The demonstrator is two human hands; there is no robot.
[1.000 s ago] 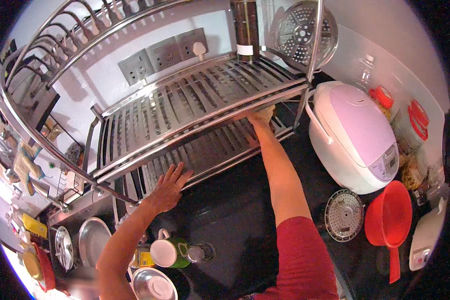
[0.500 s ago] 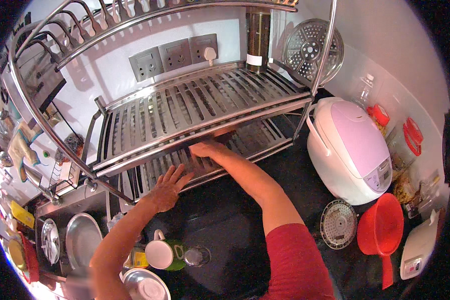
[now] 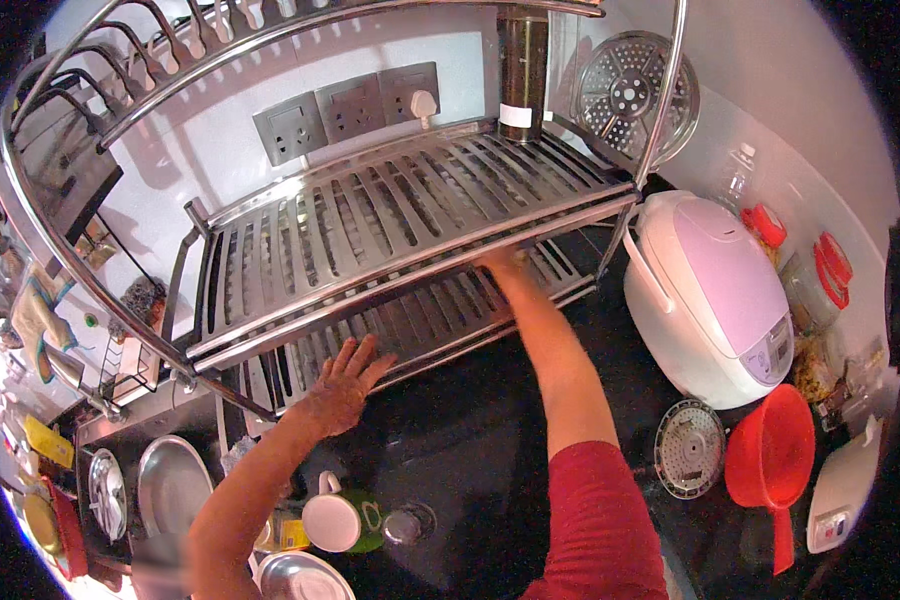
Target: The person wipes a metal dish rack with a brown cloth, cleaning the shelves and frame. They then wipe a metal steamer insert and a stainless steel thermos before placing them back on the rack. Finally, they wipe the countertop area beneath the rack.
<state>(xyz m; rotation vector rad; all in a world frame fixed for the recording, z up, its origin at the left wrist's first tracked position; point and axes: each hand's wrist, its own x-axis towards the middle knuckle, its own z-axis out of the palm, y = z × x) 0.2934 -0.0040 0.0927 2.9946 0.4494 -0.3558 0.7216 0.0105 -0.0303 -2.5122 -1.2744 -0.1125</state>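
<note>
A slatted metal dish rack has an upper shelf point(image 3: 400, 205) and a lower shelf point(image 3: 425, 315) beneath it. My left hand point(image 3: 338, 392) is open at the lower shelf's front edge, its fingers spread and nothing in it. Between the two shelves reaches my right hand point(image 3: 503, 262), toward the right end of the rack. The upper shelf's front rail hides its fingers, so whatever it may hold or touch is out of sight.
Right of the rack stands a white and lilac rice cooker point(image 3: 715, 290). A perforated metal disc point(image 3: 690, 450) and a red dipper point(image 3: 770, 450) lie nearby. A mug point(image 3: 335, 520), a small glass point(image 3: 410, 523) and a metal bowl point(image 3: 305, 578) sit in front. A tall dark bottle point(image 3: 522, 75) stands on the upper shelf.
My right hand has moved right and farther in beneath the upper shelf. The left hand stays near the same place, fingers still spread. The whole view has shifted slightly.
</note>
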